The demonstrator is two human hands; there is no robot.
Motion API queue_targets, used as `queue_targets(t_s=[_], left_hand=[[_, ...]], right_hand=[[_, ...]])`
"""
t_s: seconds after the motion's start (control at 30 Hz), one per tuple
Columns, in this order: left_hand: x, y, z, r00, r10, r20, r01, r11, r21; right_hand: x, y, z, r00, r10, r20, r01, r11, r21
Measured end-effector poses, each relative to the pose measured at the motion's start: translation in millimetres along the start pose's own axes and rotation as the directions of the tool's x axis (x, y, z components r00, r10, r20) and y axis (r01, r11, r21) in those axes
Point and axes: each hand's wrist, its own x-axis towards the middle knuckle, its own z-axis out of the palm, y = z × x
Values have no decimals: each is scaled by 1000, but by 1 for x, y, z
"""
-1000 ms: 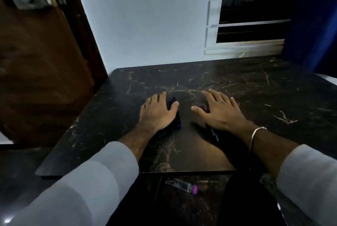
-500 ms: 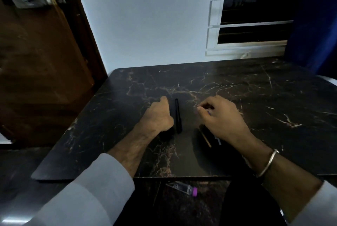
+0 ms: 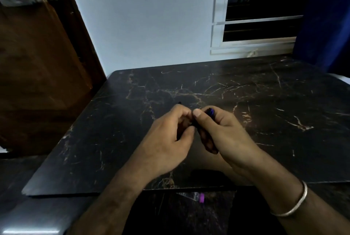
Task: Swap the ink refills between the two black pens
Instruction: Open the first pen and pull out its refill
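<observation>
Both hands meet above the middle of the black marble table [image 3: 265, 102]. My right hand [image 3: 225, 138] is closed around a black pen [image 3: 210, 112], whose bluish end sticks out past the fingers. My left hand [image 3: 166, 140] pinches the same pen's other end with thumb and fingers; most of the barrel is hidden between the hands. The second black pen [image 3: 179, 103] lies on the table behind my left hand, with only its far tip showing.
The table's front edge [image 3: 189, 188] runs just under my wrists. Below it lies a small clear item with a purple cap [image 3: 201, 197]. A wooden door [image 3: 37, 64] stands at the left; a window [image 3: 261, 17] and a blue curtain [image 3: 325, 17] are at the back right.
My right hand has lifted one pen off the table. My left hand has left the other pen lying and moved right, and it now grips the lifted pen.
</observation>
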Motion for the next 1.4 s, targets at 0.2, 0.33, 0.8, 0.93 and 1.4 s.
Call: queue_targets(t_s=[0.2,0.33,0.8,0.93,1.4], left_hand=[[-13,11,16,994,42,-100,-48,997,-62],[-36,-9,-11,987,-24,-159,5,993,-115],[-38,-20,10,983,183,-22,-171,948,269],[-37,-20,19,987,146,-64,-124,955,269],[-16,-22,-2,988,99,118,-112,988,110]], right_hand=[[-11,-10,1,986,-47,-157,68,989,129],[-15,-47,-68,829,94,-552,196,874,444],[-51,1,-18,985,144,93,-115,957,-265],[-43,8,-15,995,-15,96,45,946,-322],[-26,26,-26,910,-360,203,412,750,-518]])
